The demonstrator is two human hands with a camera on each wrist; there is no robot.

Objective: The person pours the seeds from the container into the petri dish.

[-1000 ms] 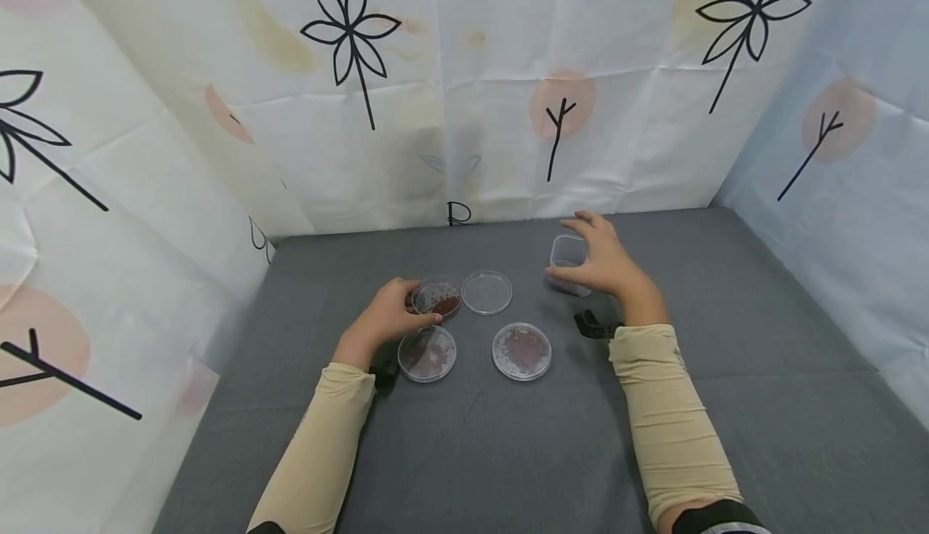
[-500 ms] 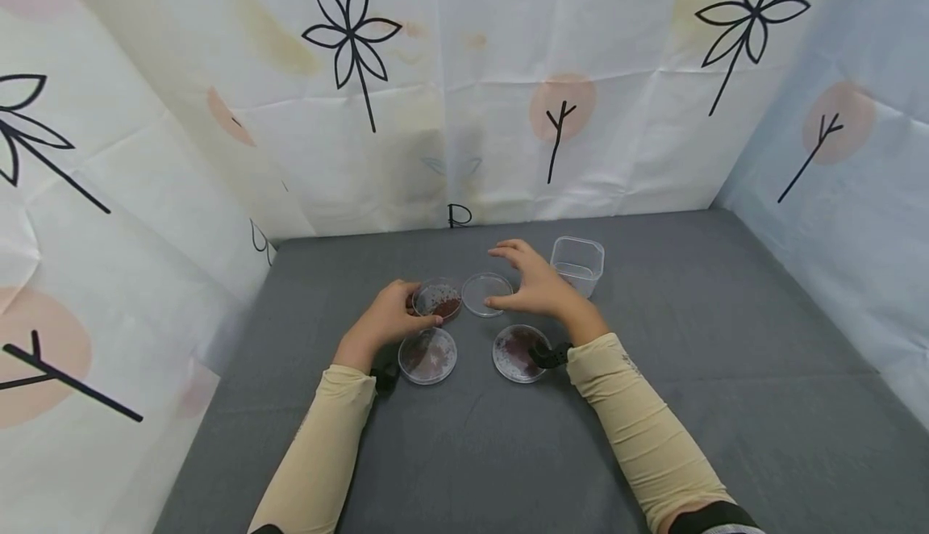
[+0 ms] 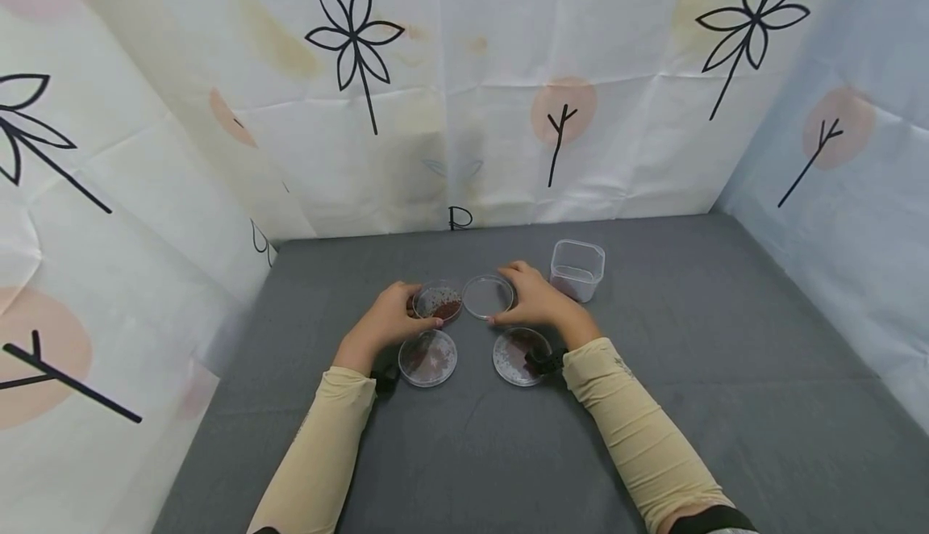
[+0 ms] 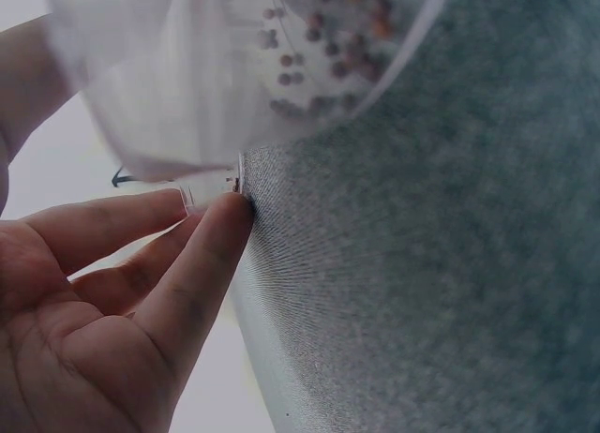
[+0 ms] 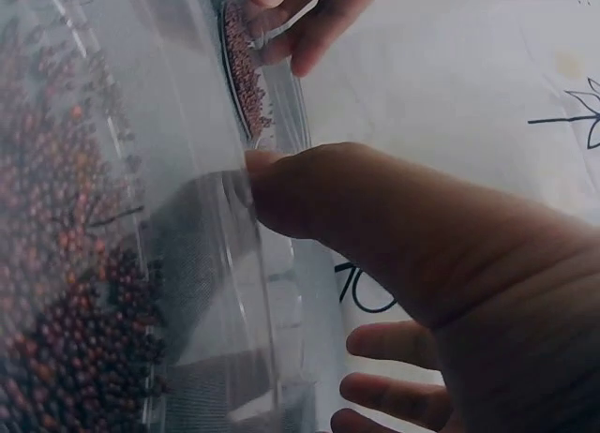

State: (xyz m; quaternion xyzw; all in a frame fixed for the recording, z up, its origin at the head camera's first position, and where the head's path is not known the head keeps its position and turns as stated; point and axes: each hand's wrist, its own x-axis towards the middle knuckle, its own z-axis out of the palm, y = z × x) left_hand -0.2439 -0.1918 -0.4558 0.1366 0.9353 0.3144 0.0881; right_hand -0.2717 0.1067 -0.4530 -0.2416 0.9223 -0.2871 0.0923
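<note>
In the head view my left hand (image 3: 385, 320) grips the rim of a petri dish (image 3: 446, 306) with small reddish-brown seeds inside. It lies flat on the grey cloth. My right hand (image 3: 539, 302) holds a clear, round petri dish lid (image 3: 485, 296) just right of it, thumb at the near edge and fingers at the far edge. No seeds show in that lid. Closer to me, two covered-looking petri dishes with seeds stand side by side, a left dish (image 3: 428, 358) and a right dish (image 3: 514, 354). The right wrist strap hides part of the latter.
A clear square plastic tub (image 3: 578, 268) stands behind and right of my right hand, with a little something low inside. Grey cloth (image 3: 464, 453) covers the table. Printed white curtains (image 3: 493, 155) close off the back and sides.
My right hand has left the plastic tub, moved left and come down around the clear lid, its fingers now at the edge. My left hand stays on the seed-filled dish.
</note>
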